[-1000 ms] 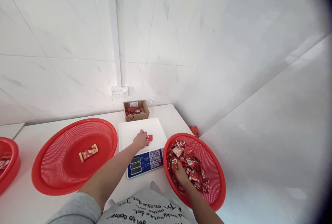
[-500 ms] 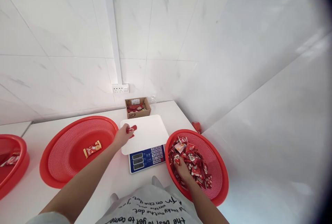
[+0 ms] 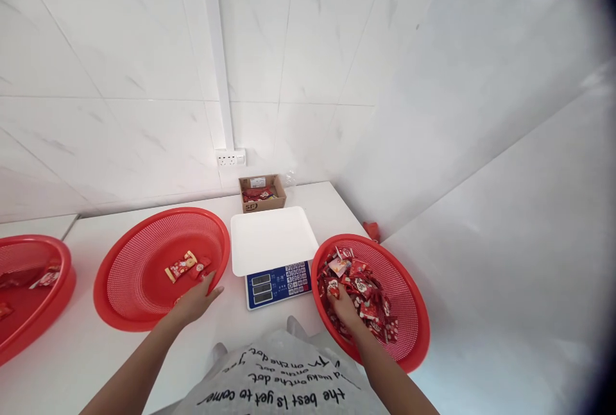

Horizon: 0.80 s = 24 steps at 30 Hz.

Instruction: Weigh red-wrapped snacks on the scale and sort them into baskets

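Observation:
My left hand (image 3: 196,303) reaches over the near right rim of the middle red basket (image 3: 120,274), fingers apart and holding nothing. Just beyond its fingertips a red snack packet (image 3: 201,267) lies beside a gold-and-red packet (image 3: 181,267). In the right red basket (image 3: 407,315) a heap of small red packets (image 3: 368,290) fills the left and middle part. My right hand (image 3: 344,310) is in that heap, closed on a red packet (image 3: 333,286). Between the two baskets stands a digital scale (image 3: 279,285) with a bare white pan (image 3: 274,240).
A small cardboard box (image 3: 262,193) with red packets sits behind the scale, by the wall. Another red basket (image 3: 65,283) holding a few packets is at the far left. A wall socket (image 3: 231,158) is above the white table (image 3: 231,331).
My left hand has gone from above the scale pan down to the middle basket and let go of a red packet there. My right hand stays in the right basket. The view has shifted slightly.

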### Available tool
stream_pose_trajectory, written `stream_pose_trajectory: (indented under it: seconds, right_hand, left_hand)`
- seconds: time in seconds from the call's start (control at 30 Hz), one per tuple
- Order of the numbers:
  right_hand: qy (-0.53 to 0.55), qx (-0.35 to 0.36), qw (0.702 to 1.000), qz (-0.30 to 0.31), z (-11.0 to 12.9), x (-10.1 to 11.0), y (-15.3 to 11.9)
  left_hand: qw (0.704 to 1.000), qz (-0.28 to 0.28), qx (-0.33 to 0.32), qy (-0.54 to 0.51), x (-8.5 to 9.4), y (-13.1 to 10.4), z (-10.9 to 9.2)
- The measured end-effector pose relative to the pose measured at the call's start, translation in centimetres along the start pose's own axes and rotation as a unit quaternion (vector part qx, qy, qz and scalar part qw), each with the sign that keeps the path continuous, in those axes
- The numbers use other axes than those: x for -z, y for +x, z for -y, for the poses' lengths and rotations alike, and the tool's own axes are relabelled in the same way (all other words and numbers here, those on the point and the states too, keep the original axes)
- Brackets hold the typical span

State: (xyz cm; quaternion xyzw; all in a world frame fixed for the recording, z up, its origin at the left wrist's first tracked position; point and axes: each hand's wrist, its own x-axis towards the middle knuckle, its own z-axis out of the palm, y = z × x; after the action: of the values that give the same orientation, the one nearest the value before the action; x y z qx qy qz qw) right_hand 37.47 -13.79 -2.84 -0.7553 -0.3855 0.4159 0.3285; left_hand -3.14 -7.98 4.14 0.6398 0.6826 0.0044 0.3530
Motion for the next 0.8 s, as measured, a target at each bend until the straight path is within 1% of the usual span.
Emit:
stream_pose_trajectory:
  seconds: [0.1,0.17,0.23,0.33,0.4,0.47,0.53,0.57,0.6,0.63,0.7,0.73,0.8]
  right_hand:
    - [0.002,-0.005,1.0,-0.003,0.7,0.0,-0.2]
    - [0.001,-0.005,1.0,-0.011,1.1,-0.1,-0.3]
    - [-0.002,-0.007,1.0,-0.026,1.5,0.0,-0.4]
    - [-0.011,-0.015,0.997,-0.07,2.2,0.4,-0.4]
    - [-0.01,-0.018,0.995,-0.099,3.2,0.6,-0.4]
    - [-0.002,-0.01,0.994,-0.113,5.1,0.5,-0.2]
    - [0.026,0.008,0.995,-0.094,7.7,-0.2,0.0]
    - [0.055,0.021,0.996,-0.063,9.2,-0.7,0.1]
    - [0.139,0.021,0.99,0.011,10.8,-1.3,0.2]
    - [0.166,0.025,0.985,0.041,12.3,-2.0,0.4]
    - [0.199,0.034,0.977,0.073,14.8,-3.2,0.7]
    - [0.24,0.022,0.966,0.098,15.7,-3.6,0.9]
    - [0.286,-0.009,0.952,0.11,16.7,-4.2,1.2]
  left_hand:
    - [1.0,0.017,0.01,0.021,0.1,-1.0,-0.5]
    - [0.999,0.03,0.013,0.028,0.6,-1.6,-0.2]
    - [0.998,0.041,0.017,0.037,1.1,-2.3,0.4]
    - [0.997,0.054,0.022,0.048,1.6,-3.3,1.8]
    - [0.997,0.058,0.025,0.052,1.7,-3.8,2.7]
    - [0.996,0.057,0.031,0.057,1.9,-4.0,3.1]
    - [0.996,0.053,0.038,0.066,2.2,-4.1,3.0]
    - [0.996,0.049,0.038,0.071,2.4,-4.1,2.6]
    - [0.995,0.046,0.035,0.077,2.7,-4.1,2.1]
    - [0.995,0.043,0.029,0.081,3.0,-4.1,1.6]
    - [0.995,0.041,0.015,0.087,3.6,-4.1,0.3]
    - [0.995,0.042,0.011,0.087,3.9,-4.1,-0.3]
    - [0.996,0.045,0.007,0.078,4.2,-4.2,-0.9]
